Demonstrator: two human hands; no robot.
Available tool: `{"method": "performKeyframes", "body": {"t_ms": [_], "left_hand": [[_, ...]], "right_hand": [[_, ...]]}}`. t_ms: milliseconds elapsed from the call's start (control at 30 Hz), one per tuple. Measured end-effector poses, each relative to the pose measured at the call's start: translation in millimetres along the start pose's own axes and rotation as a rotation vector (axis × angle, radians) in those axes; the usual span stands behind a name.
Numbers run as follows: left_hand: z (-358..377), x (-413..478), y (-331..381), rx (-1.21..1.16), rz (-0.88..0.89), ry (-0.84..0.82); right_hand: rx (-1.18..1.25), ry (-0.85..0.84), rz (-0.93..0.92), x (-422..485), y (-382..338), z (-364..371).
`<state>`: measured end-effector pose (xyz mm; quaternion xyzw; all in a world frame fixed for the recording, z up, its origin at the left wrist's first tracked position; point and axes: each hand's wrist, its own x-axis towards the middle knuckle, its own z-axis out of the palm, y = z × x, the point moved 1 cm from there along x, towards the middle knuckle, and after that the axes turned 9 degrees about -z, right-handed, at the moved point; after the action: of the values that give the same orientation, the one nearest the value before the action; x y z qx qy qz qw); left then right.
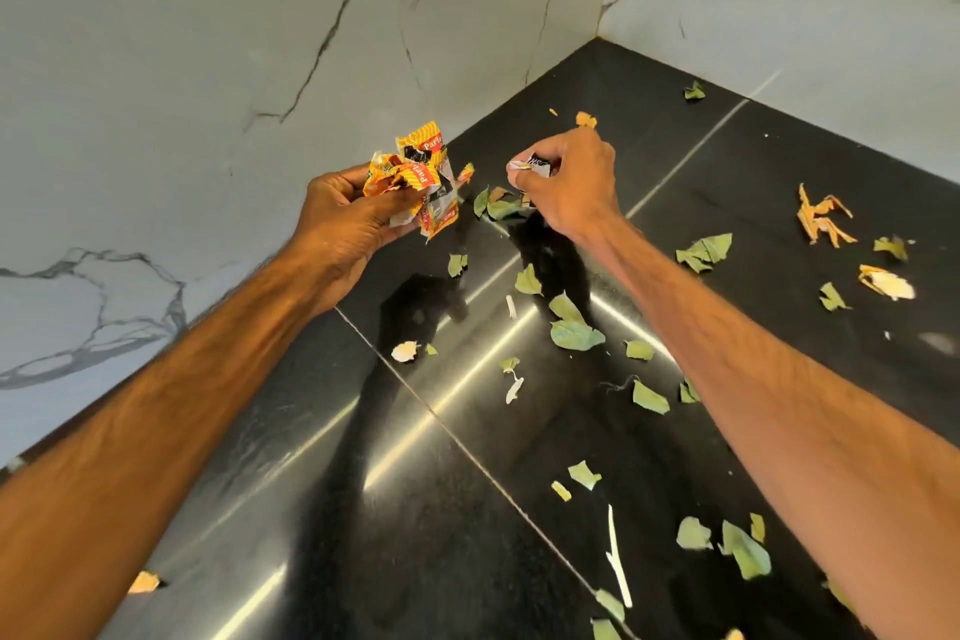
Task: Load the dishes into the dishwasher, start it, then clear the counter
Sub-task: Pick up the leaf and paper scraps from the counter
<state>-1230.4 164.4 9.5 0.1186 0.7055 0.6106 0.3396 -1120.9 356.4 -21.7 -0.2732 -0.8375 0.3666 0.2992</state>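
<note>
My left hand (348, 218) holds a crumpled bunch of yellow and red wrapper pieces (418, 177) above the black counter (322, 483), close to the marble wall. My right hand (571, 177) is a little to the right, its fingers pinching a small black and white wrapper scrap (535, 162) just above a cluster of green leaf bits (501, 207). Torn green leaves (575, 334) and pale scraps lie scattered over the counter.
Orange wrapper shreds (823, 224) and a pale peel piece (885, 282) lie at the right. More leaf bits (745, 548) sit near the front. White marble walls (208, 68) meet in a corner at the back. No dishwasher or dishes are in view.
</note>
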Motion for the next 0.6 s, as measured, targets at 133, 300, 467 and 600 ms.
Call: {"method": "performKeyframes", "body": {"t_ms": [133, 300, 467, 600], "left_hand": [[7.9, -43.5, -3.4, -0.037, -0.011, -0.042], [20.3, -119.7, -14.8, 0.005, 0.014, -0.133], [25.1, -196.9, -38.2, 0.055, 0.022, -0.188], [36.0, -273.3, -65.0, 0.094, 0.108, -0.277]], "right_hand": [[0.02, 0.016, -0.017, -45.7, -17.8, -29.1], [0.061, 0.004, 0.032, -119.1, -38.4, -67.4], [0.067, 0.048, 0.067, -207.0, -59.0, -115.5], [0.164, 0.147, 0.127, -299.6, -78.3, -147.2]]}}
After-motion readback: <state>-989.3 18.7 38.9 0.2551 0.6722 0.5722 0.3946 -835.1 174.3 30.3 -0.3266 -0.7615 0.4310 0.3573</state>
